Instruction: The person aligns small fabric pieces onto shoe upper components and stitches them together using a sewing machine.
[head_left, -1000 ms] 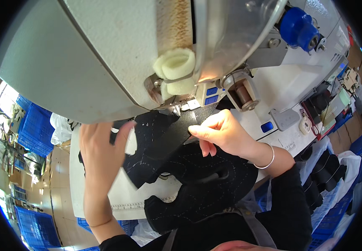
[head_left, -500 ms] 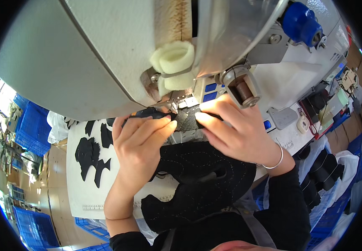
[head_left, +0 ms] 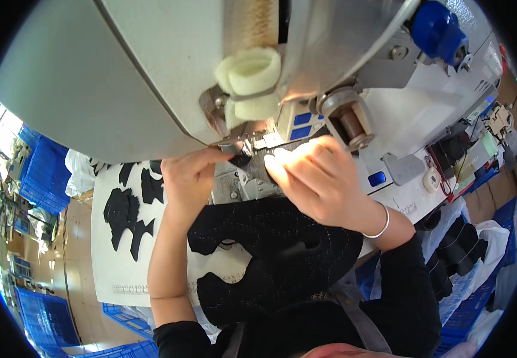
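Left hand (head_left: 188, 178) and right hand (head_left: 323, 184) pinch mesh (head_left: 257, 164), each grip nearly closed, its long axis unclear; black piece (head_left: 275, 261) lies crosswise, forked side pointing left

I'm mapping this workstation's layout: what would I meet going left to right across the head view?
Blue crate → white plastic bag → black cut pieces → left hand → right hand → silver bangle → small white rounded device.

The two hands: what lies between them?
In the head view, dark mesh fabric lies between the left hand and the right hand, with a metal plate showing just below it in the picture.
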The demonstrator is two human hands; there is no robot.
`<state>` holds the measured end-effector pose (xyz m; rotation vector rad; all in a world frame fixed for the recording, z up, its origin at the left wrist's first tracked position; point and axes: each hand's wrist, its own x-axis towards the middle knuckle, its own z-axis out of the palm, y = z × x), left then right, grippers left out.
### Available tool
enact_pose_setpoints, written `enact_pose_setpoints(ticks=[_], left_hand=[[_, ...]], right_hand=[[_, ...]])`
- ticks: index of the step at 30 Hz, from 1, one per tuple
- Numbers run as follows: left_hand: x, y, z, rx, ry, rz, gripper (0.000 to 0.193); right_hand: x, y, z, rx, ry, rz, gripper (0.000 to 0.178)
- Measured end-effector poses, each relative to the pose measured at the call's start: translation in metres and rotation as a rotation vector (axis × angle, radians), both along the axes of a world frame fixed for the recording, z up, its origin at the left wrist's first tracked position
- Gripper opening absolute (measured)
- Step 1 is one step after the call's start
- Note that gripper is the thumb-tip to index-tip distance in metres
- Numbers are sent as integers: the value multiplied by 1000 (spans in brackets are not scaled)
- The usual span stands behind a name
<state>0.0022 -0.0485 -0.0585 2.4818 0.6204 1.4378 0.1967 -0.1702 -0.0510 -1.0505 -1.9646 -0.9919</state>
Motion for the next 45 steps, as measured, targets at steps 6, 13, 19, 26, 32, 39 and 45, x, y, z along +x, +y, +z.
enact_pose_setpoints(ticks=[6, 13, 19, 26, 32, 39, 45], left_hand=[[-7, -55, 23, 606, 345, 197, 25], [1, -58, 16, 618, 347, 261, 28], [-3, -34, 18, 517, 218, 159, 26], [1, 4, 2, 408, 11, 131, 24], [-11, 1, 8, 329, 117, 255, 17], [-29, -5, 19, 183, 244, 203, 6], [-165, 61, -23, -227, 1014, 856, 48]], right_hand=[[9, -4, 4, -63, 146, 31, 30], [8, -3, 3, -100, 155, 117, 28], [42, 27, 3, -30, 525, -8, 28], [74, 98, -31, -182, 573, 97, 23], [86, 72, -37, 154, 234, -323, 31], [79, 45, -65, -792, 225, -740, 26], [31, -46, -48, -926, 199, -86, 56]])
